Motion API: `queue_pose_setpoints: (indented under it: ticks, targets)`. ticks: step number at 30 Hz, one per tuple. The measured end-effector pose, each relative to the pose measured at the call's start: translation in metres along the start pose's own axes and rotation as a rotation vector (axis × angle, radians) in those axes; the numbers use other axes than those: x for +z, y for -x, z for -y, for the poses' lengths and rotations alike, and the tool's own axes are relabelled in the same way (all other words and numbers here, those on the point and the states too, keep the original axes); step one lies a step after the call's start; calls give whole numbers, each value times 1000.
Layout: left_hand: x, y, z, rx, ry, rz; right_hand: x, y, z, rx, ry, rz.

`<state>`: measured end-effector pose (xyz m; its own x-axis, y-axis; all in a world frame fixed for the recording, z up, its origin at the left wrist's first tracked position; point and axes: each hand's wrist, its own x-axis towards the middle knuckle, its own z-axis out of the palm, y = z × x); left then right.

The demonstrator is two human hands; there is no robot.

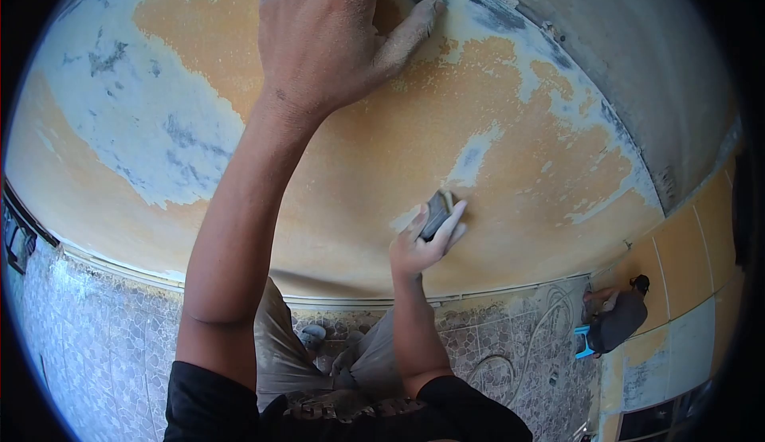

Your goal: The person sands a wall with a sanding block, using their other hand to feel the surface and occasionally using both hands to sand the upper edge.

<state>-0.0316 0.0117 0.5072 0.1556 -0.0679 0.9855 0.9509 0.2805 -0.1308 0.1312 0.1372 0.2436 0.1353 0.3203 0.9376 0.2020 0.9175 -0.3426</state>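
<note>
My left hand [331, 40] is large at the top of the head view, raised against the wall, thumb stretched out to the side; the fingertips are cut off by the frame edge. Nothing shows in it. Lower on the wall [358, 171], my right hand [422, 243] grips a small dark grey sanding block [436, 215] with a yellowish edge, its fingers and thumb around the sides. The block is at the wall surface, just under a bare whitish patch [474, 155]. Pale dust coats both hands. The wall has worn ochre paint with white and grey patches.
A person [621, 318] in dark clothes and a cap sits on a blue stool [584, 342] at the right, by another wall. A hose or cable [530, 338] curls over the patterned tile floor [103, 338]. My feet stand close to the wall's base.
</note>
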Motion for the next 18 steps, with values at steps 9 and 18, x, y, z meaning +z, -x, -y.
queue_pose_setpoints:
  ticks: [9, 18]
  targets:
    - [3, 3, -1, -32, -17, -33, 2, -114, 42, 7, -65, 67]
    - [5, 0, 0, -8, -8, -59, 1, 3, 2, -89, -62, 72]
